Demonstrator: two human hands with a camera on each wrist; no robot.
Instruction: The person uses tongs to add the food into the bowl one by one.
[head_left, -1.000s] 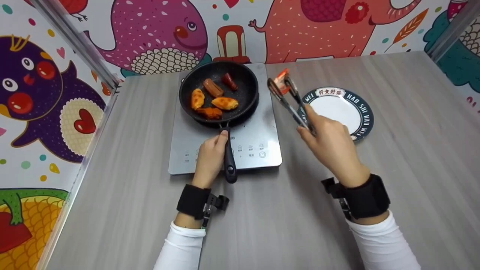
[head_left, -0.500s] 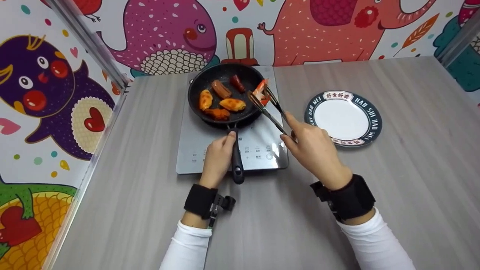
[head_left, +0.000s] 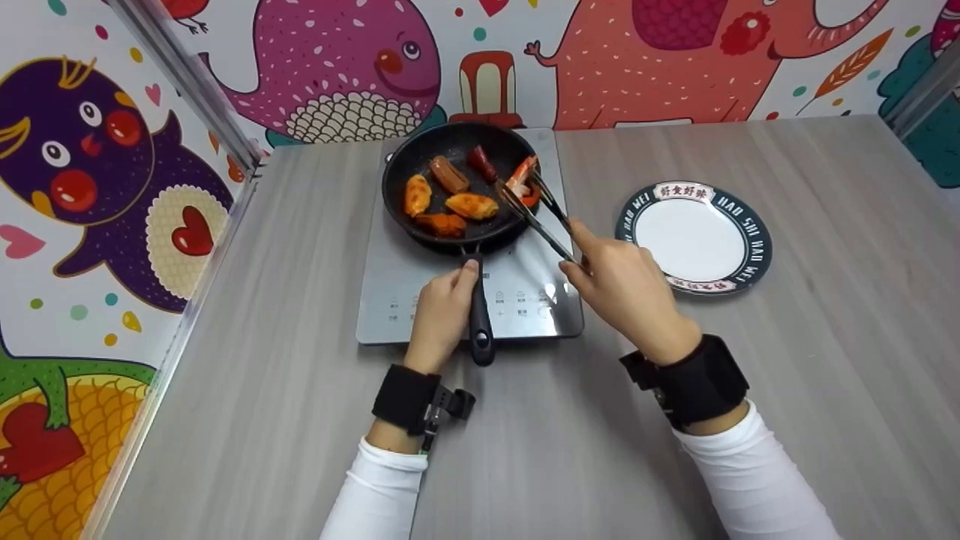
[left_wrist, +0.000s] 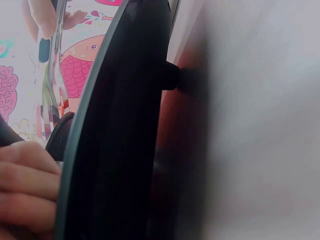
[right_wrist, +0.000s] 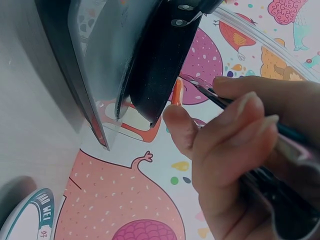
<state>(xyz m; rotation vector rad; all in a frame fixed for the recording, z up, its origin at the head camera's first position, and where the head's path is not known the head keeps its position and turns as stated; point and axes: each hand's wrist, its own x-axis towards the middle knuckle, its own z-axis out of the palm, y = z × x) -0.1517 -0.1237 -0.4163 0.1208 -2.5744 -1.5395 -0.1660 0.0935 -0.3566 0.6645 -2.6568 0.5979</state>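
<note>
In the head view my left hand [head_left: 442, 311] grips the black handle [head_left: 481, 326] of a frying pan [head_left: 465, 137], thumb along its top. My right hand [head_left: 634, 292] holds metal tongs [head_left: 538, 226] over the pan's right side. Between the tong tips sits a red-and-white piece of food [head_left: 519, 178], low at the pan's right wall. Inside the pan lie a scored sausage piece [head_left: 449, 175], a dark red piece [head_left: 481, 163], two golden-brown pieces, one of them nearest the handle side [head_left: 471, 205], and an orange-red piece [head_left: 441, 224]. The right wrist view shows curled fingers [right_wrist: 225, 145] around the tongs.
The pan stands on a flat silver induction cooker [head_left: 379, 289] with printed controls at its front. A white plate [head_left: 690, 240] with a dark lettered rim lies to the right on the grey wood-grain table [head_left: 285, 300]. Cartoon-printed walls [head_left: 345, 60] close the back and left.
My right hand has moved left from beside the plate, bringing the tongs and the red-and-white piece over and down into the pan's right side. The left hand keeps its grip on the handle.
</note>
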